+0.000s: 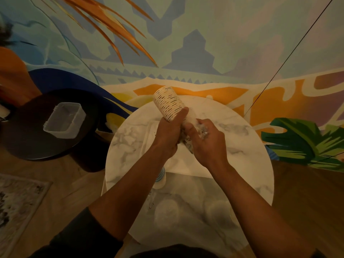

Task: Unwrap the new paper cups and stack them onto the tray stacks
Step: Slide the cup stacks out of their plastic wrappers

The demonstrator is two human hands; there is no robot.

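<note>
Cups: nested stack held tilted over centre frame, rims pointing up and away toward the wall, lower end hidden between both hands. Mural wall fills the top half: orange fronds upper left, blue stepped shapes centre, green leaf at right edge. Round marble table sits lower centre under the hands, with a clear tray on its near half. On the tray: one cup stack with blue bands partly behind the left forearm, plus two pale round shapes closer to the camera, too blurred to confirm as cup stacks. Dark round side table at mid left, carrying a clear plastic tub. Patterned rug at lower left on wood floor. Left hand wrapped around the bottom of the held stack, thumb lying up along its side. Right hand clenched on crumpled clear wrap just beside the left hand, the two hands touching. Wrap is bunched at the lower end of the stack; upper cups look bare.
</note>
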